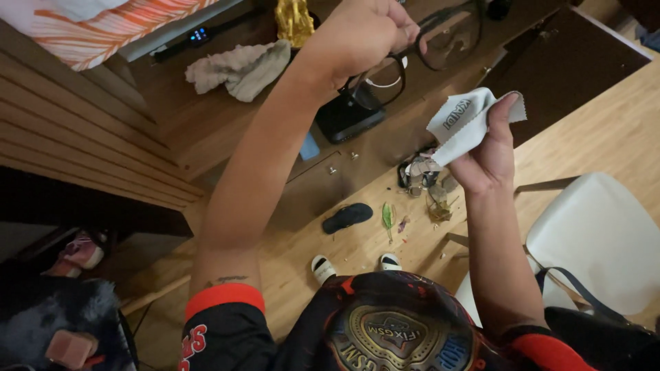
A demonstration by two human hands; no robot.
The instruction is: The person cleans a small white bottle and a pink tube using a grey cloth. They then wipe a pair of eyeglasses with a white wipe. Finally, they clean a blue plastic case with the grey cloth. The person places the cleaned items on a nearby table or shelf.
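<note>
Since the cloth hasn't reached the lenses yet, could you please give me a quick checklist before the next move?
1. Left hand grips the glasses by the frame: ok.
2. Right hand holds the grey cloth: ok.
3. Cloth touching a lens: not ok, they are apart.
4. Lenses clean: cannot tell.
5. Glasses held over a soft surface: not ok, only the wooden floor lies below.
6. Floor underfoot tidy: not ok, a sandal and a leaf lie there.

small dark device [198,34] with blue lit screen, on wooden shelf [206,117] upper left
</note>
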